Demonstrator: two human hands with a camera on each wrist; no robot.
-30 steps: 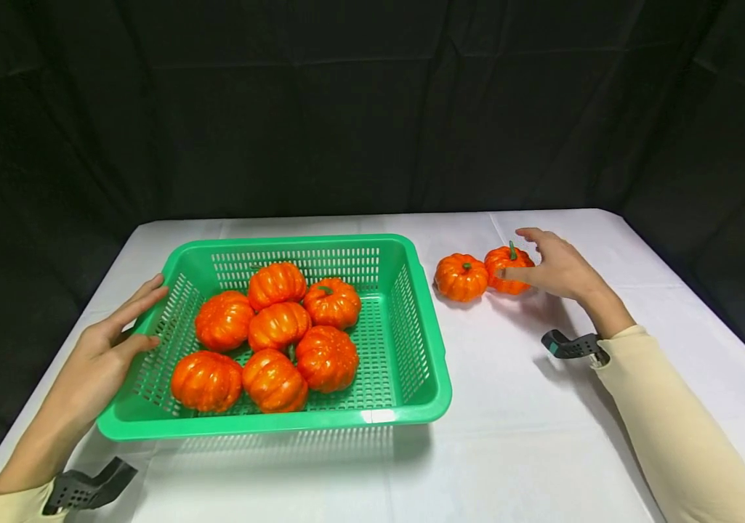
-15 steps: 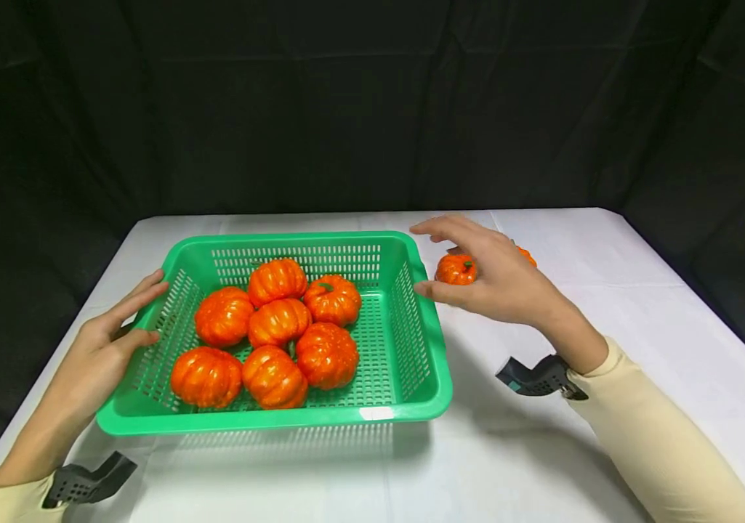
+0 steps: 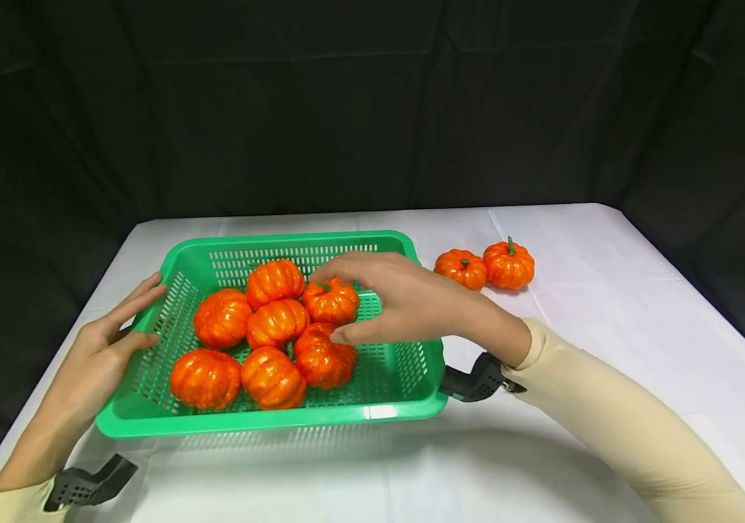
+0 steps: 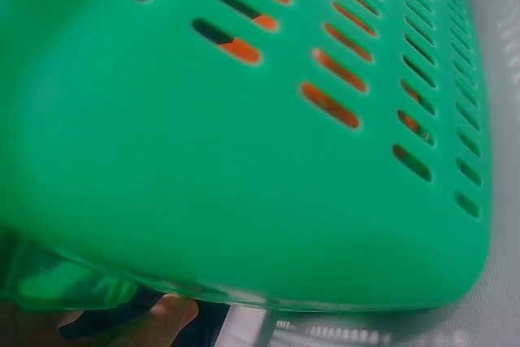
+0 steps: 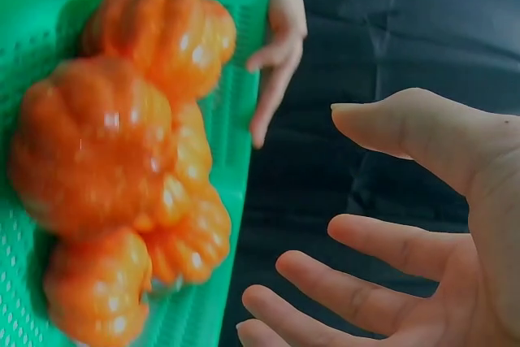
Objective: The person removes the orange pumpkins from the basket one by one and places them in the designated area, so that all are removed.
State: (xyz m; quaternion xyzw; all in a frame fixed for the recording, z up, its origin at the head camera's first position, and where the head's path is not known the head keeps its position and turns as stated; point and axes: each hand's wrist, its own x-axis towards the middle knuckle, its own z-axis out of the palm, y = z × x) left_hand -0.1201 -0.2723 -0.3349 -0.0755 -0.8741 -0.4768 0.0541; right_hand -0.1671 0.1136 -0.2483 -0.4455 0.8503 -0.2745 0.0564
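Observation:
A green slotted plastic basket (image 3: 261, 420) holds several shiny orange pumpkins (image 3: 205, 378), some with short green stems. My left hand (image 3: 99, 357) rests at the basket's left rim with its fingers and thumb straight and spread. The left wrist view is mostly filled by the basket's green wall (image 4: 162, 152), orange showing through its slots. Over the right half of the basket hovers my right hand (image 3: 405, 299), thumb and fingers apart with nothing between them. In the head view its fingertips overlap a stemmed pumpkin (image 3: 331, 303) and the spotted one (image 3: 324, 359) in front of it.
Side by side on the white tablecloth (image 3: 581, 290), right of the basket, sit two more orange pumpkins, a flatter one (image 3: 458, 267) and one with an upright green stem (image 3: 509, 266). Behind the table hangs a black cloth (image 3: 372, 109).
My right hand has moved left, from beside the two loose pumpkins to above the basket, holding nothing. Those pumpkins stay where they were. My left hand and the basket have hardly moved.

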